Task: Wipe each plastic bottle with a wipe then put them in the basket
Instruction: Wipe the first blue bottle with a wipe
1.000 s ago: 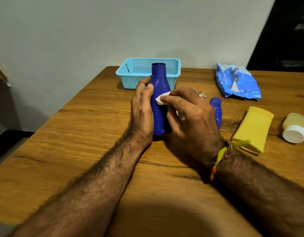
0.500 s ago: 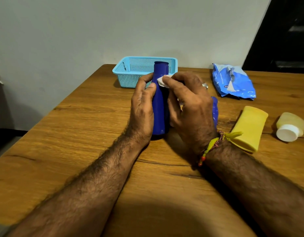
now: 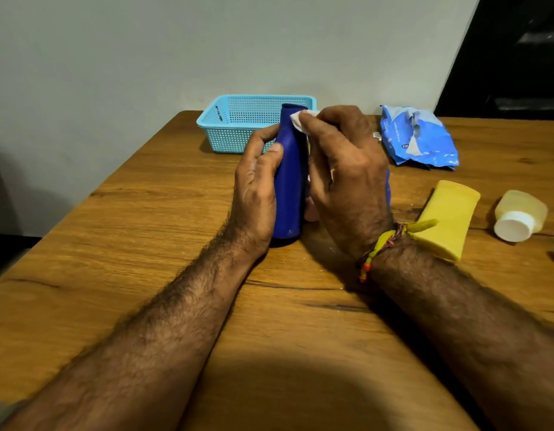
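Observation:
A tall dark blue plastic bottle [image 3: 289, 188] stands upright on the wooden table [image 3: 145, 228]. My left hand [image 3: 257, 185] grips its body from the left. My right hand [image 3: 344, 175] pinches a white wipe [image 3: 297, 121] against the bottle's neck, just under its top. A second blue bottle [image 3: 388, 188] is almost wholly hidden behind my right hand. A yellow flat bottle [image 3: 447, 219] lies to the right, and a pale yellow bottle [image 3: 521, 214] with a white cap lies beyond it. The light blue perforated basket [image 3: 238, 122] sits behind the bottle, against the wall.
A blue pack of wipes [image 3: 415, 141] lies at the back right of the table. A grey wall stands right behind the basket. The table's left edge runs diagonally from the basket toward me. A dark opening is at the upper right.
My right hand has slid the wipe up the blue bottle from its middle to its neck. My left hand keeps its grip on the bottle, which stays in place.

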